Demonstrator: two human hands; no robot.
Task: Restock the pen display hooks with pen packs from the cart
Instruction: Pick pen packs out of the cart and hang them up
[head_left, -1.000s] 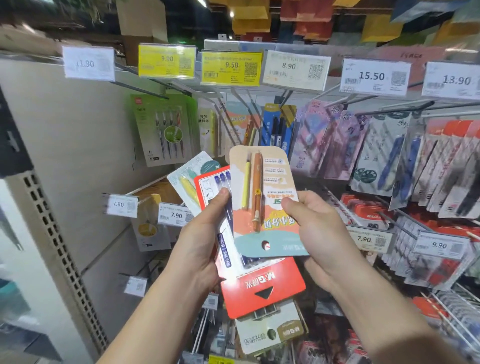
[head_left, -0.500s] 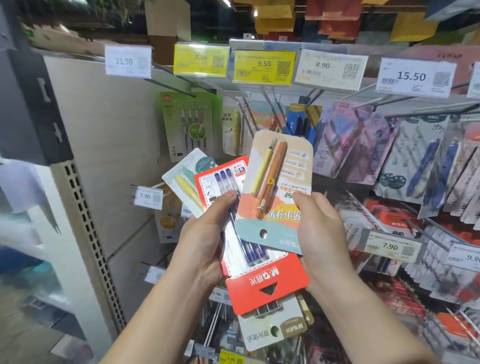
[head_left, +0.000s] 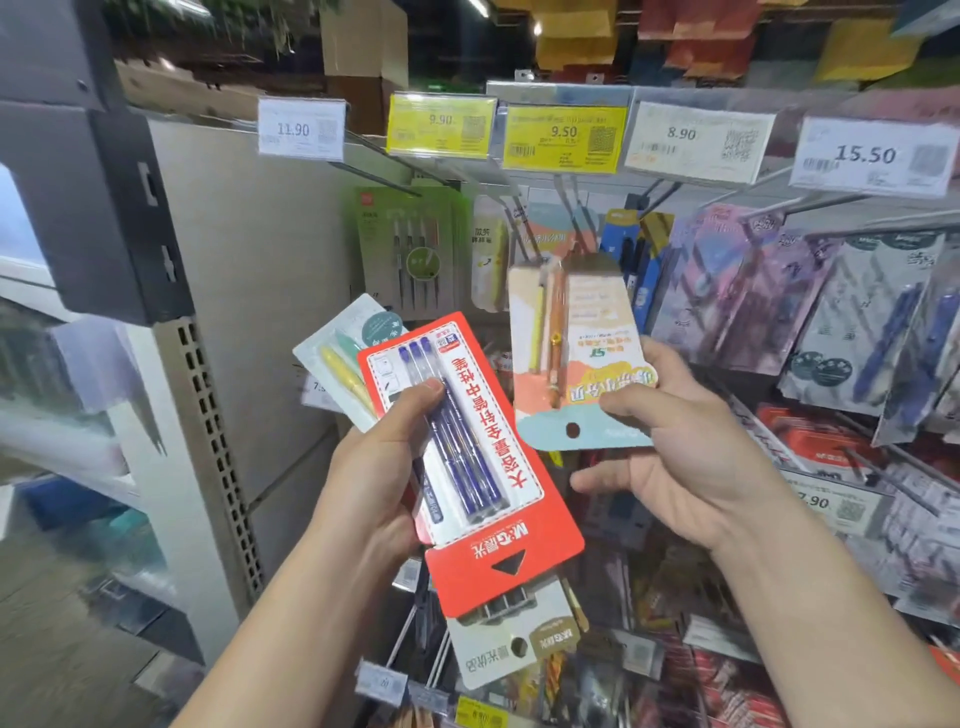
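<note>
Peach pack (head_left: 582, 358), upside down w/ yellow + orange pens, pinched by right hand (head_left: 691, 447) before hooks (head_left: 571, 218). Left hand (head_left: 379, 467) grips red pack (head_left: 467, 457) atop others. Price tags (head_left: 563, 137) above.

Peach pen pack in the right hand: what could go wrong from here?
1. The right hand pinches the peach pen pack upside down, hang hole at the bottom; unless flipped, it may not go on a hook.
2. The left hand holds a fanned stack under one thumb; the red pack or the others could slip.
3. Matching packs hang under the 9.50 tag; neighbouring hooks invite misplacement.
</note>
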